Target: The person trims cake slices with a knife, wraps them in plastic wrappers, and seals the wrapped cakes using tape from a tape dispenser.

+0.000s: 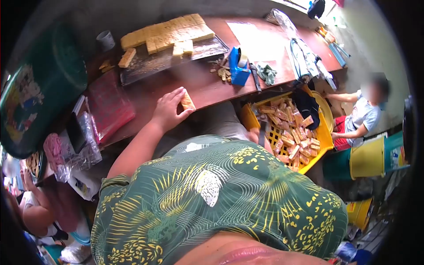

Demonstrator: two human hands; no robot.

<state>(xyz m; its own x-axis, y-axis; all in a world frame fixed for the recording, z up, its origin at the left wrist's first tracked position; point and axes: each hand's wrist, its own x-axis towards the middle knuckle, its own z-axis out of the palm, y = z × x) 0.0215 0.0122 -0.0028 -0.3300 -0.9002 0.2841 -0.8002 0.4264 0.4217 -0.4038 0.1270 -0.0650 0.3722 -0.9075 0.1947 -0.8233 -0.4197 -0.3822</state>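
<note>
On the near edge of the table, my left hand (169, 109) has its fingers and thumb around a cake bar (188, 101), which looks wrapped in clear plastic. My right hand (255, 134) is low beside the yellow crate (327, 140), mostly hidden by my shirt and the crate's near side; its fingers do not show clearly. Inside the crate lie several wrapped cake bars (295, 140). Beyond my left hand, a large slab of cake (170, 32) rests on a dark metal tray (143, 68), with a few cut pieces and crumbs near it.
A blue tape dispenser (240, 70), a dark-handled knife (255, 77) and a grey cloth (266, 73) lie on the table (154, 95). Left are a red plastic pack (108, 106) and a green bin (53, 84). A person (360, 117) sits right of the crate; another is at lower left.
</note>
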